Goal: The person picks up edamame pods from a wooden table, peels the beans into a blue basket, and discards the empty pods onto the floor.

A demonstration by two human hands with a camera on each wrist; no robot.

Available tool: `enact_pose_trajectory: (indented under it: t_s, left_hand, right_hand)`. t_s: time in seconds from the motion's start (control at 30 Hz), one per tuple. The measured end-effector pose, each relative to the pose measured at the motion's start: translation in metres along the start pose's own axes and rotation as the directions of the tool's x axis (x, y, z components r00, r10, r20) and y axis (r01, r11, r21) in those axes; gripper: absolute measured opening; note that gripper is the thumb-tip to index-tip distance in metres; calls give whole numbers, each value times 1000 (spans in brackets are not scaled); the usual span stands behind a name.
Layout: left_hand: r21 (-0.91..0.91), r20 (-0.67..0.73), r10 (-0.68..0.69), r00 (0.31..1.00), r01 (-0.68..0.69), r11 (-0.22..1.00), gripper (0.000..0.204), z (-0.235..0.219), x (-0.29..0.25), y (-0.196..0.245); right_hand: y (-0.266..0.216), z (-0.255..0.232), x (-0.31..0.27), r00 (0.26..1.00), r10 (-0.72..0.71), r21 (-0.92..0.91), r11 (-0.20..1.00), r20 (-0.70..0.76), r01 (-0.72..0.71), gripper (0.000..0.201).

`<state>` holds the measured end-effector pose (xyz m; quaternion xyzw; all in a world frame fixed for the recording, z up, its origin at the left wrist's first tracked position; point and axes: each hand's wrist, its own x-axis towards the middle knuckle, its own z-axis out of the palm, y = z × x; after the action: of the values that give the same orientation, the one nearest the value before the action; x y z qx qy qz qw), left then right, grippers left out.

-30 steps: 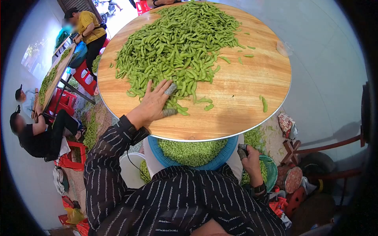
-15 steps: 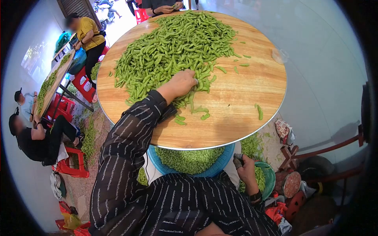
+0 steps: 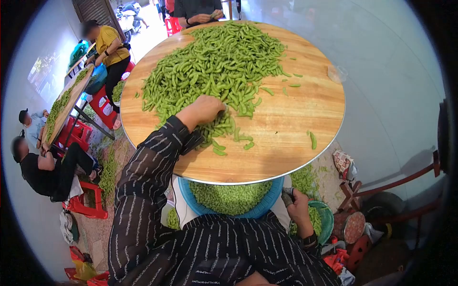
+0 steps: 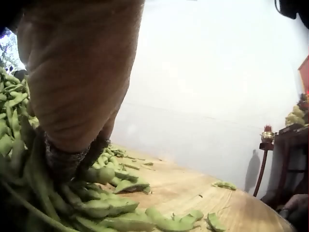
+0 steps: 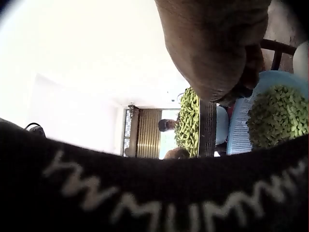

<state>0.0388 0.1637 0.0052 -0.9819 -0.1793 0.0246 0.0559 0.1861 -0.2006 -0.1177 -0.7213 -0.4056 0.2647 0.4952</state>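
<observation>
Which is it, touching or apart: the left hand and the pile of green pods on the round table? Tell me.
Touching. In the left wrist view the left hand has its fingertips dug into the pods; the head view shows it on the pile's near edge.

Head view looks steeply down on the round table (image 3: 296, 119); both wrist views sit close, low, sharing its edge.

left hand (image 3: 206, 109) fingers buried in bean pods (image 3: 214, 62); blue basin (image 3: 267, 200) half under worktop (image 3: 286, 119); right hand (image 3: 296, 205) grip unclear
</observation>
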Motion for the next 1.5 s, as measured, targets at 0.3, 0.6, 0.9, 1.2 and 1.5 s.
enact_pose_trajectory:
  t_s: [0.3,0.6,0.9,1.2,1.5]
  left_hand:
    - [-254,-174,-153,973,106,961,19,-15,6,-15]
    - [-281,-51,59,997,-71,957,21,6,16,5]
    - [-242,-344,-132,930,48,969,20,-13,2,18]
    - [-929,-115,-382,917,-235,-286,21,-22,-55,118]
    - [-829,-148,-286,947,-277,-486,33,1,-89,155]
  right_hand:
    - [-16,-4,-6,999,-24,-28,999,-21,23,15]
    - [-15,0,-5,999,-29,-48,998,-26,28,12]
    - [-34,-5,-1,999,-39,-25,999,6,39,15]
    - [-106,33,54,948,-151,760,638,280,-122,33]
    - [-119,53,62,940,-159,870,450,300,-202,19]
